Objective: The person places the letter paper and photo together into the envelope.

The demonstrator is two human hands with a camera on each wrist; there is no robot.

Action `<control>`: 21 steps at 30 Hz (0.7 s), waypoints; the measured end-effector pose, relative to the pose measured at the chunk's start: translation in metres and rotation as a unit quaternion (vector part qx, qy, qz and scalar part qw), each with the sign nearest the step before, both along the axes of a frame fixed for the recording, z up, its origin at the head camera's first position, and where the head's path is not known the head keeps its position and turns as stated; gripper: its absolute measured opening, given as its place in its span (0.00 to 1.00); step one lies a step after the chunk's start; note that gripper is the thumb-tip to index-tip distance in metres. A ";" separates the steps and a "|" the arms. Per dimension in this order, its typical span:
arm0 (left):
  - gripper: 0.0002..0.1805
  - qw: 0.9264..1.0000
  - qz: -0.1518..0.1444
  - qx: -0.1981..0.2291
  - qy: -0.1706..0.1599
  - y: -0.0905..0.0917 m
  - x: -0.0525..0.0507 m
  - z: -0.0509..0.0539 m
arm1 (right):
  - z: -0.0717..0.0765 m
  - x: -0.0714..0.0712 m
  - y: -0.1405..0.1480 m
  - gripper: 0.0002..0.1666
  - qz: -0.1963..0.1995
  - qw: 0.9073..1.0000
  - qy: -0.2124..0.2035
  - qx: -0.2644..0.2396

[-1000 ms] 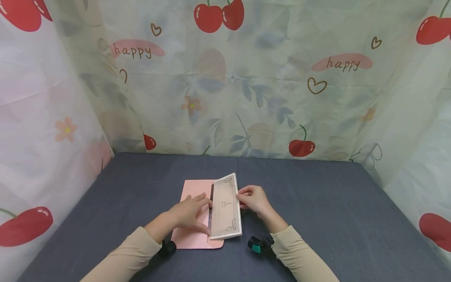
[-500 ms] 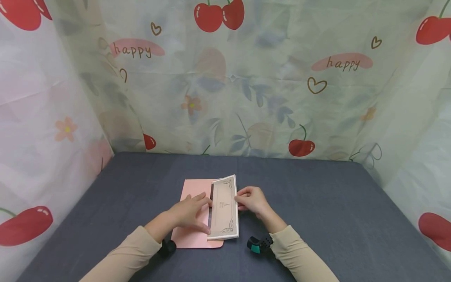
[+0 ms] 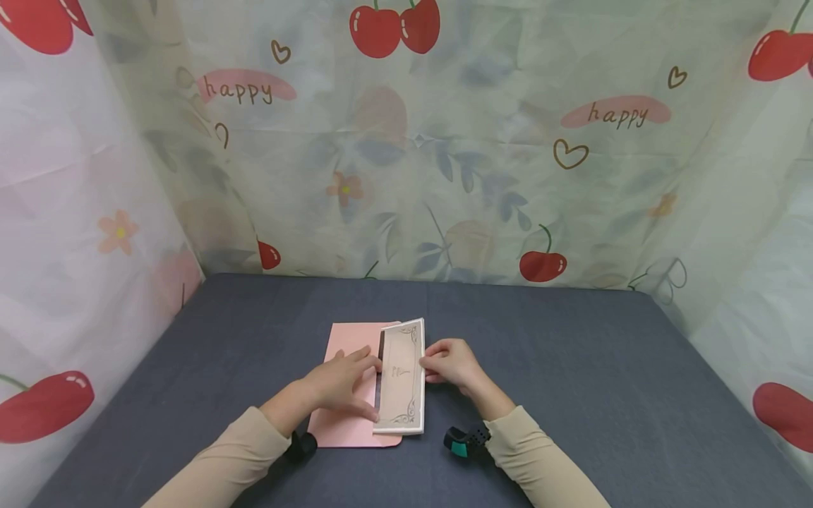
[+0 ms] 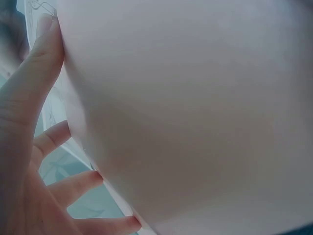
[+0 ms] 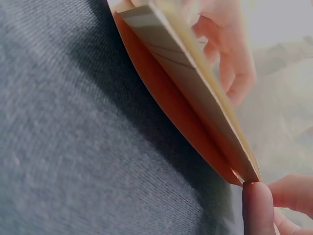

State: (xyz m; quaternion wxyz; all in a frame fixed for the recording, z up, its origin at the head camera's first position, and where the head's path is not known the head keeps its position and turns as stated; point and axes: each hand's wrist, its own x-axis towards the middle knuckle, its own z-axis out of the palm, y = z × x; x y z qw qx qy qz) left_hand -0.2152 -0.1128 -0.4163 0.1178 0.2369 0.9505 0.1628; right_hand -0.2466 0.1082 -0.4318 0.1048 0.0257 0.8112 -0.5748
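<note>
A pink envelope [image 3: 349, 337] lies on the table in front of the person. Over its right side leans a narrow pale card [image 3: 401, 395] with a white border and dark scroll corners. My right hand [image 3: 452, 363] pinches the card's right edge between thumb and fingers. In the right wrist view, the thumb [image 5: 257, 205] presses at the edge, and an orange-lit layer [image 5: 171, 107] shows beneath the card. My left hand [image 3: 343, 381] rests on the envelope, fingers spread, thumb and fingertips along the card's left edge. The left wrist view is mostly filled by the blurred pink surface [image 4: 186, 88].
The table has a dark blue-grey cloth [image 3: 559, 367]. A black wrist device with a teal patch [image 3: 460, 448] is at the right wrist, and another dark device [image 3: 302, 446] at the left. A curtain [image 3: 419, 155] printed with cherries surrounds the table at the back and sides.
My right hand has moved slightly left and toward the person, bringing the card's right edge with it. The card now leans less and sits further over the envelope. My left hand stays put.
</note>
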 end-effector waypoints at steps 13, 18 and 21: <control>0.36 1.000 0.006 -0.001 -0.006 0.000 0.000 0.001 | -0.001 0.002 -0.003 0.08 0.020 1.000 -0.014 -0.004; 0.37 1.000 0.003 0.001 -0.006 0.000 0.000 0.000 | -0.002 0.001 -0.005 0.07 0.027 1.000 -0.011 -0.006; 0.37 1.000 0.005 0.002 -0.006 0.000 0.000 0.000 | -0.002 0.001 -0.007 0.07 0.027 1.000 -0.005 -0.001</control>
